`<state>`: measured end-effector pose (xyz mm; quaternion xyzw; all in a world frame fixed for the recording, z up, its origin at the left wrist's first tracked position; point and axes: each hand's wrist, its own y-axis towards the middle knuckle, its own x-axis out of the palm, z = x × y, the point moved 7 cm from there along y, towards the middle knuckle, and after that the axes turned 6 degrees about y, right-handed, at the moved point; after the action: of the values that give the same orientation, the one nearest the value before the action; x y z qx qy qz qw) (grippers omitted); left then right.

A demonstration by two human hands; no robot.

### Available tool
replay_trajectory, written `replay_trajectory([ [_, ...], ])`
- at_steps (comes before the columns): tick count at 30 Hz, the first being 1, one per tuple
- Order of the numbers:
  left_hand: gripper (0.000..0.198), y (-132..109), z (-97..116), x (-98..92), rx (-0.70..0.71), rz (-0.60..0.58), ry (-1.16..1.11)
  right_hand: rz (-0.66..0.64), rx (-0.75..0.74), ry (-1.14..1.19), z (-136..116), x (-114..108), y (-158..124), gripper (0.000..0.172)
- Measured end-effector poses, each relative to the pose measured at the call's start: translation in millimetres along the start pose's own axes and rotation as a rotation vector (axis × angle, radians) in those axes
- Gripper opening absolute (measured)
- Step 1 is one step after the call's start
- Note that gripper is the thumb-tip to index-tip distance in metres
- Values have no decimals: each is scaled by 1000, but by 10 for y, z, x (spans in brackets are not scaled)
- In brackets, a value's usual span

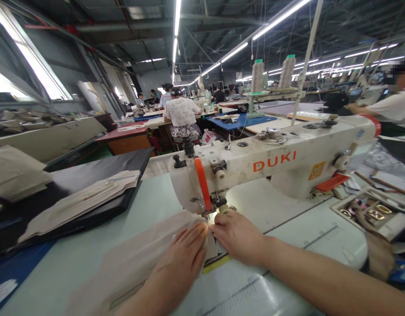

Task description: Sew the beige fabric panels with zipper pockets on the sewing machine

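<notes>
Got the pale fabric (133, 263) right up at the presser foot of a DUKI sewing machine (275, 162)
Left hand (179, 259) lies open and flat, right hand (237, 237) open with fingers slightly curled, both pressing the cloth onto the sewing table (150, 206), no pinching.

A tray (387, 202) of seemingly brass buckles (375, 213)

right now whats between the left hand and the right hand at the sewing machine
In the head view, a fold of pale fabric lies between the left hand and the right hand, just below the needle end of the sewing machine.
</notes>
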<state>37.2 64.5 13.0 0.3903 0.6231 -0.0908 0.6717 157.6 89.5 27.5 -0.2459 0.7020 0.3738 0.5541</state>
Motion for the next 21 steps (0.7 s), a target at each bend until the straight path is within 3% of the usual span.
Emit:
replay_trajectory([
  [21,39,49,-3,-28,12,65,30,7,6,-16,19,43,16,15],
])
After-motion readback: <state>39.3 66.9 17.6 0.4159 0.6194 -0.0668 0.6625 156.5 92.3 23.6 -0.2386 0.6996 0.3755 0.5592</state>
